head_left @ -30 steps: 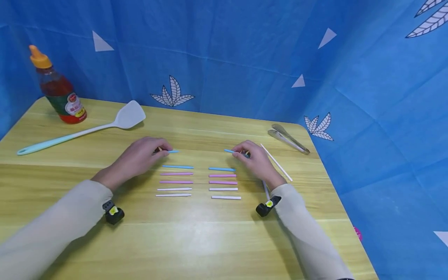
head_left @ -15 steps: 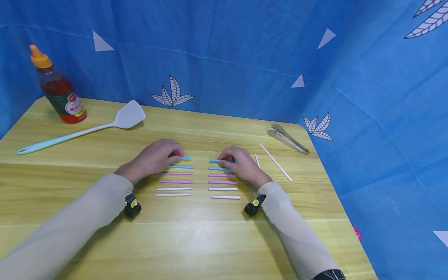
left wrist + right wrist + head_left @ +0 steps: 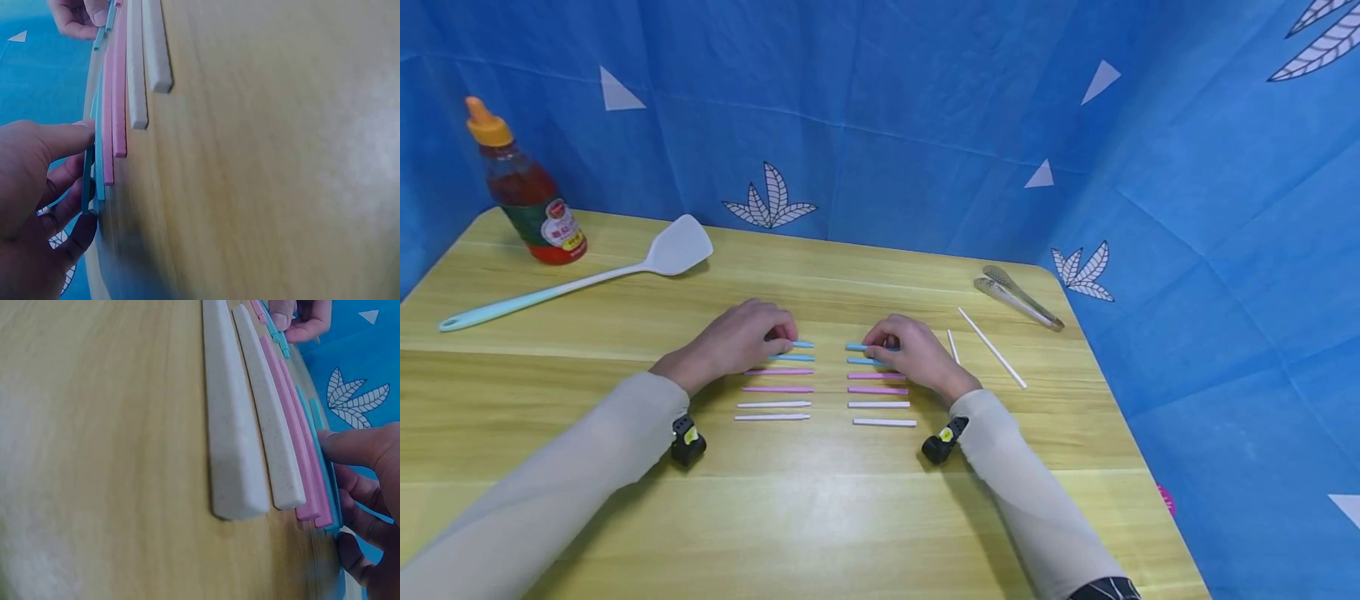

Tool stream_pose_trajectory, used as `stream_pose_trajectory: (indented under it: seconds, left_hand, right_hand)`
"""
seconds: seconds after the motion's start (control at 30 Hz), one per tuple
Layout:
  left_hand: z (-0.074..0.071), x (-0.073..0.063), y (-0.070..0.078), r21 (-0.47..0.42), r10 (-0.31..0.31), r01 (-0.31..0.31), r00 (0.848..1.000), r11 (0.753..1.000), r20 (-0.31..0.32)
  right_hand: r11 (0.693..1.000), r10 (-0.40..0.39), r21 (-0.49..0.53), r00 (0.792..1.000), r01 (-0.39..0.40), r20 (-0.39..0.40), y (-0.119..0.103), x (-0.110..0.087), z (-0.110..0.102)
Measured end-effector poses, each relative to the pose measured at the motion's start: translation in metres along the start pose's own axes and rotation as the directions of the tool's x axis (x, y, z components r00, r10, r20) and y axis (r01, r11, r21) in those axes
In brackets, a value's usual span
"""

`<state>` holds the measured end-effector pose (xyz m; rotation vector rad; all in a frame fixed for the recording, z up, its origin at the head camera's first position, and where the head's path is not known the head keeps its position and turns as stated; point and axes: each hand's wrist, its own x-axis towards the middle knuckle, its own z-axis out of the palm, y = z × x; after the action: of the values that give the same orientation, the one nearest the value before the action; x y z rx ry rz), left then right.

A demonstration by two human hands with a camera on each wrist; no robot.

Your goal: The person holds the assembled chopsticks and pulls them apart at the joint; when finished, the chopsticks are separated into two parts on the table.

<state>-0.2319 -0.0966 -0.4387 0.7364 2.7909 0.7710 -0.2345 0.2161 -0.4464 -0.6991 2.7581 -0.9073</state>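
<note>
My left hand (image 3: pixel 741 337) pinches a thin blue stick (image 3: pixel 803 344) between thumb and fingers at the far end of the left row. In the left wrist view the thumb and fingertips lie along this blue stick (image 3: pixel 86 181). My right hand (image 3: pixel 913 350) pinches a matching blue stick (image 3: pixel 853 347) at the far end of the right row; its fingers partly cover it. Nearer me, each row holds another blue stick (image 3: pixel 793 358), pink sticks (image 3: pixel 877 390) and white sticks (image 3: pixel 883 422), all roughly parallel. A narrow gap separates the two rows.
A long white stick (image 3: pixel 992 348) and a shorter white stick (image 3: pixel 952 345) lie right of my right hand. Metal tongs (image 3: pixel 1018 298) rest at the back right. A white turner (image 3: pixel 677 247) and a red sauce bottle (image 3: pixel 542 204) stand out at the back left.
Both hands have come inward and nearer to me, bringing the two blue sticks to the far ends of the rows. In the last half second they have shifted only slightly.
</note>
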Motion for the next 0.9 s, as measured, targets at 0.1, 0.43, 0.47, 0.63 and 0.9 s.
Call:
stream_pose_trajectory:
  seconds: [0.1,0.43,0.47,0.63,0.9]
  left_hand:
    - [0.0,0.0,0.0,-0.008,0.0,0.0,1.0,1.0,0.0]
    - [-0.001,0.001,-0.001,-0.04,-0.009,0.01,1.0,0.999,0.004]
    - [0.0,0.001,-0.001,-0.041,-0.009,0.01,1.0,0.999,0.005]
    - [0.0,0.002,-0.001,-0.048,-0.014,0.015,1.0,0.999,0.013]
    - [0.001,0.001,-0.001,-0.042,-0.022,0.023,1.0,0.999,0.007]
  right_hand:
    - [1.0,-0.001,0.004,1.0,0.001,-0.002,0.0,-0.001,0.0]
    - [0.993,0.08,0.091,0.988,-0.068,-0.134,0.011,-0.018,-0.019]
    - [0.994,0.087,0.086,0.985,-0.074,-0.152,0.013,-0.023,-0.023]
    - [0.986,0.166,0.05,0.96,-0.159,-0.225,0.031,-0.057,-0.04]
    - [0.951,0.297,-0.003,0.92,-0.308,-0.256,0.051,-0.11,-0.04]
